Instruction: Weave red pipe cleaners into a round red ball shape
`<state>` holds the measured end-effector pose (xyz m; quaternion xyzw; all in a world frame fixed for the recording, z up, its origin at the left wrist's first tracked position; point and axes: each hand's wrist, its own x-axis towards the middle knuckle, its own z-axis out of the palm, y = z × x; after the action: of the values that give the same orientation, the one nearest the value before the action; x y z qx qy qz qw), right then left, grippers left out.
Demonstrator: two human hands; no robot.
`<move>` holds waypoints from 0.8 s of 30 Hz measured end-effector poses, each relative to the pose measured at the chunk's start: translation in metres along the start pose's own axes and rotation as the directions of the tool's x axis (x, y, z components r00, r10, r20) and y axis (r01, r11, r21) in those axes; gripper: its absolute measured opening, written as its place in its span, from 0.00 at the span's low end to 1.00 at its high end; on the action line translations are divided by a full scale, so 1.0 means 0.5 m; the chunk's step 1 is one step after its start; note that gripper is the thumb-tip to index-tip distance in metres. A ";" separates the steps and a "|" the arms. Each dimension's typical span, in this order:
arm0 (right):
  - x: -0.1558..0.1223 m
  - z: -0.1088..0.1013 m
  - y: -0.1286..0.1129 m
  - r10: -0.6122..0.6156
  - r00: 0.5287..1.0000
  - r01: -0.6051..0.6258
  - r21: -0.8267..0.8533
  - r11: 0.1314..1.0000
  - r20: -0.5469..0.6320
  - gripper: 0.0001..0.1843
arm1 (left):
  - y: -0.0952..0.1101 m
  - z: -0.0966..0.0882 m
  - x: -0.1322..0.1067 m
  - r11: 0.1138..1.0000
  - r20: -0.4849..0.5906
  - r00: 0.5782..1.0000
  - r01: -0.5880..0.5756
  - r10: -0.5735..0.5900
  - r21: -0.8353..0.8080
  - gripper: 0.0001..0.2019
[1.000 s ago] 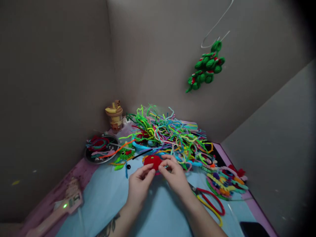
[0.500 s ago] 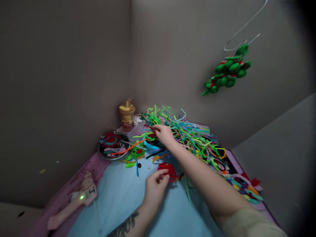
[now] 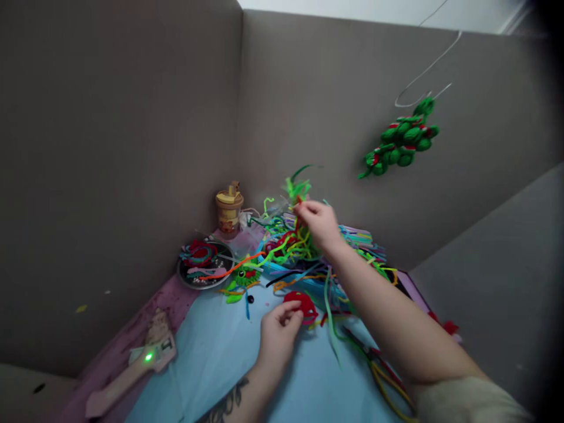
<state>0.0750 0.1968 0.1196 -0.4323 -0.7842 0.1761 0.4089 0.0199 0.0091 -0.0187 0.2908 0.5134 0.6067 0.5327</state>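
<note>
My left hand (image 3: 277, 336) pinches a red coiled pipe-cleaner piece (image 3: 301, 304) that rests on the light blue table cover (image 3: 220, 358). My right hand (image 3: 321, 224) is raised over the heap of coloured pipe cleaners (image 3: 304, 247), its fingers closed on a bunch of green, yellow and red strands that it lifts off the heap. Some strands trail down from that hand to the pile.
A round tin (image 3: 201, 263) with coiled pieces sits at the back left, a yellow-lidded jar (image 3: 228, 211) in the corner. A small green figure (image 3: 244, 277) lies near the tin. A glue gun (image 3: 136, 364) with a green light lies front left. Green ornament (image 3: 400, 140) hangs on the wall.
My right hand left the red piece, reached into the heap and has now pulled a bunch of strands upward. My left hand stays on the red piece.
</note>
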 end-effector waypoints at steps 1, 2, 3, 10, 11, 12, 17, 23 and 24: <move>0.010 -0.023 -0.009 0.007 0.993 0.004 0.099 0.995 -0.114 0.20 | 0.000 0.000 0.000 1.000 0.000 1.000 -0.002 0.002 0.000 0.17; 0.020 -0.043 -0.017 0.016 0.989 0.007 0.158 0.987 -0.144 0.19 | -0.001 -0.001 0.000 1.000 -0.004 1.000 -0.010 0.010 0.000 0.17; 0.028 -0.059 -0.025 0.026 0.996 -0.012 0.160 0.987 -0.087 0.17 | -0.002 -0.002 0.000 1.000 -0.007 1.000 -0.018 0.018 0.002 0.17; 0.009 -0.067 -0.028 0.077 0.979 -0.120 0.231 0.966 0.187 0.13 | 0.025 -0.011 -0.006 0.984 -0.018 0.984 -0.176 0.177 0.032 0.13; -0.006 -0.057 -0.024 0.055 0.956 -0.121 0.218 0.968 0.287 0.12 | 0.034 -0.014 -0.008 0.980 -0.018 0.980 -0.196 0.197 0.032 0.13; -0.023 -0.047 -0.021 0.028 0.932 -0.114 0.218 0.969 0.361 0.12 | 0.044 -0.017 -0.011 0.977 -0.016 0.977 -0.212 0.213 0.026 0.13; -0.098 -0.004 -0.020 -0.086 0.895 -0.025 0.242 0.970 0.438 0.09 | 0.086 -0.051 -0.014 0.932 -0.202 0.911 -0.361 0.359 0.029 0.14; -0.145 0.017 -0.044 -0.186 0.889 0.116 0.187 0.975 0.419 0.09 | 0.113 -0.082 0.018 0.788 -0.451 0.676 -0.606 0.582 0.109 0.27; -0.152 0.022 -0.048 -0.217 0.872 0.150 0.182 0.972 0.438 0.09 | 0.111 -0.082 0.024 0.774 -0.412 0.683 -0.626 0.603 0.095 0.30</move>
<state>0.0756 0.1214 0.0909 -0.2723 -0.8810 0.2879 0.2584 -0.0394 0.0127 0.0184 0.2940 0.4713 0.8112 0.1825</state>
